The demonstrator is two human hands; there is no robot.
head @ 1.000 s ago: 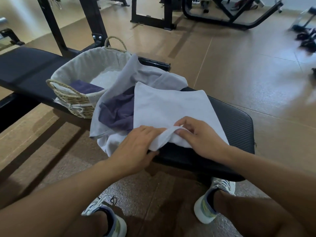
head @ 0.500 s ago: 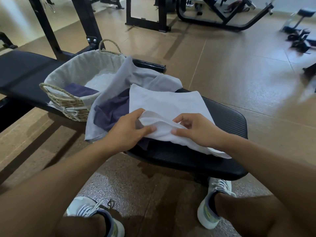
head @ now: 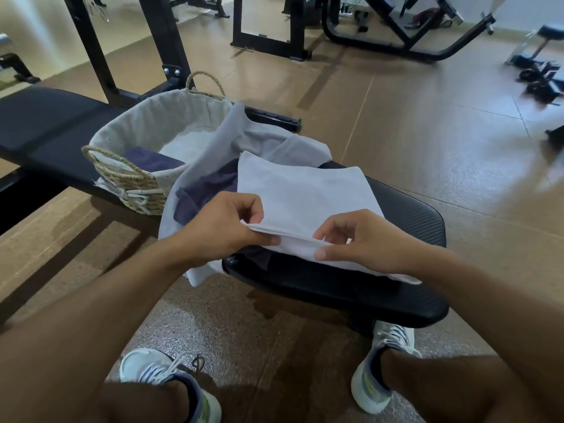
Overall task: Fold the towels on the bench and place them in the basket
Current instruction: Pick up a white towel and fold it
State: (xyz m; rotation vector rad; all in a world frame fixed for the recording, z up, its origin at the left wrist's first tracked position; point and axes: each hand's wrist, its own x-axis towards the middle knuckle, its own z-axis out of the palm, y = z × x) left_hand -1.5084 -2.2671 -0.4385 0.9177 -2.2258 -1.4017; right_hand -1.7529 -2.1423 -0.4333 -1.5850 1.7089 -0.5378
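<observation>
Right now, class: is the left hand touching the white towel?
Touching. The head view shows the left hand pinching the white towel at its lifted near edge.

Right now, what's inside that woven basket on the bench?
Inside the basket, a folded dark purple towel lies on the pale lining. A grey towel draped over the rim hides the right part of the inside.

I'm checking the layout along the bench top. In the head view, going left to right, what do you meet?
Woven basket with a folded dark towel inside → dark purple towel in the unfolded pile → white towel pinched by both hands → bare black bench pad.
</observation>
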